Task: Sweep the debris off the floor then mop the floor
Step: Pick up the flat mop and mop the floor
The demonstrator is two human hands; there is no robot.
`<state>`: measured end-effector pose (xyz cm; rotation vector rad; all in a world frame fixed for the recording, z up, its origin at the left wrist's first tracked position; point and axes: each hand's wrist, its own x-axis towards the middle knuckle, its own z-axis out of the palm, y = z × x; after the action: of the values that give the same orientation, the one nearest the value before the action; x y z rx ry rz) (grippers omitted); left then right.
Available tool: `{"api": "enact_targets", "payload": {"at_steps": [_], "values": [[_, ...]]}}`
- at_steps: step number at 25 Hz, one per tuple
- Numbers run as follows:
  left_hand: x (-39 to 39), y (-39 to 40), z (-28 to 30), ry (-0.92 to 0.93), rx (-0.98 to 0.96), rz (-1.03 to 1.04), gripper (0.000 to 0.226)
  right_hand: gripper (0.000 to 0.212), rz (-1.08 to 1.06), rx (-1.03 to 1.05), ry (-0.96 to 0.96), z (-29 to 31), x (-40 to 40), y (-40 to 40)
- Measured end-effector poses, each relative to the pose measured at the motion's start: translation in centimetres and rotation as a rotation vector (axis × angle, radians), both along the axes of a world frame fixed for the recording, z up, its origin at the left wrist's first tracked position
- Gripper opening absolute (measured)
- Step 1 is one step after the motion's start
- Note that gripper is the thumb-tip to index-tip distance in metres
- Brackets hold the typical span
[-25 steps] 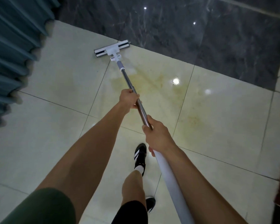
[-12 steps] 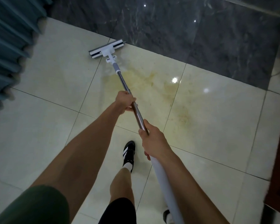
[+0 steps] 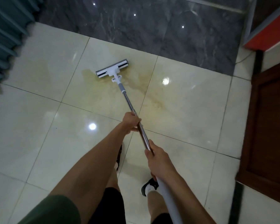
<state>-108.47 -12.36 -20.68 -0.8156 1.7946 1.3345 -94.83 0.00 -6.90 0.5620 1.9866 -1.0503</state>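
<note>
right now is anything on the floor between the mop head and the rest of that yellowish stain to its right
Nothing visible. The mop head sits at the left end of the yellowish stain, and the tile between them is bare.

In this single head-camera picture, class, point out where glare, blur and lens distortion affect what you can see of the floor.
Head view: ceiling lights glare as bright spots on the glossy cream floor tiles, notably at and, and as pinpoints on the dark marble strip; the brown wooden door at the right edge is smeared; wide-angle bending curves the tile joints; the white flat mop head stays fairly sharp.
</note>
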Motion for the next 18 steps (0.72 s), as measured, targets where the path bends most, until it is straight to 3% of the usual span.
{"api": "enact_targets", "payload": {"at_steps": [9, 18], "values": [[-1.5, 1.3, 0.9, 0.055, -0.052, 0.101, 0.015, 0.050, -0.038, -0.041, 0.013, 1.3, -2.1, 0.9], [-17.6, -4.9, -1.7, 0.097, -0.048, 0.116, 0.006, 0.042, -0.146, -0.056, 0.066, -1.6, -17.2, -5.9]]}}
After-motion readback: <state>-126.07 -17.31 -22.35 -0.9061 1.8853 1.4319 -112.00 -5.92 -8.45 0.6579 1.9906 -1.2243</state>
